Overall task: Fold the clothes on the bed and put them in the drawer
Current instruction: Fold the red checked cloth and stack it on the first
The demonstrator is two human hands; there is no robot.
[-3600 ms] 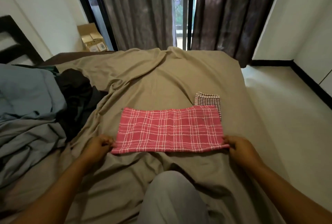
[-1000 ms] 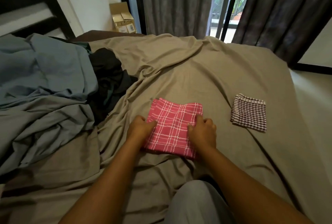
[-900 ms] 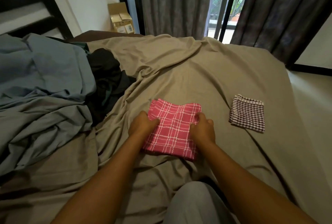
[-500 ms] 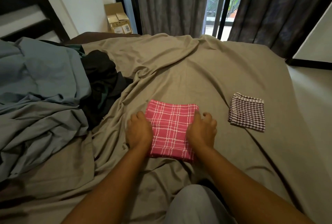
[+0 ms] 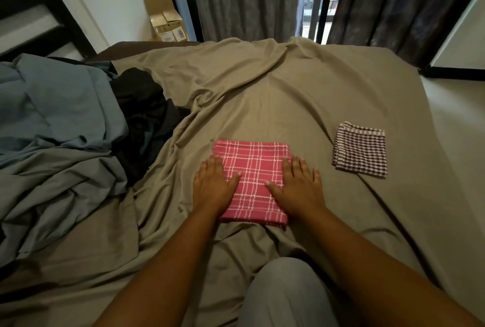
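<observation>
Folded pink plaid cloth (image 5: 253, 179) lies flat on tan bedsheet (image 5: 301, 106), left hand (image 5: 214, 186) and right hand (image 5: 299, 187) pressing its side edges with straight fingers, gripping nothing; brown checked cloth (image 5: 360, 150) folded to right; cardboard box (image 5: 166, 20) labels unreadable.

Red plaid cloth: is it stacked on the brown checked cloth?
No, the red plaid cloth lies flat on the tan sheet, well apart from the brown checked cloth.
</observation>
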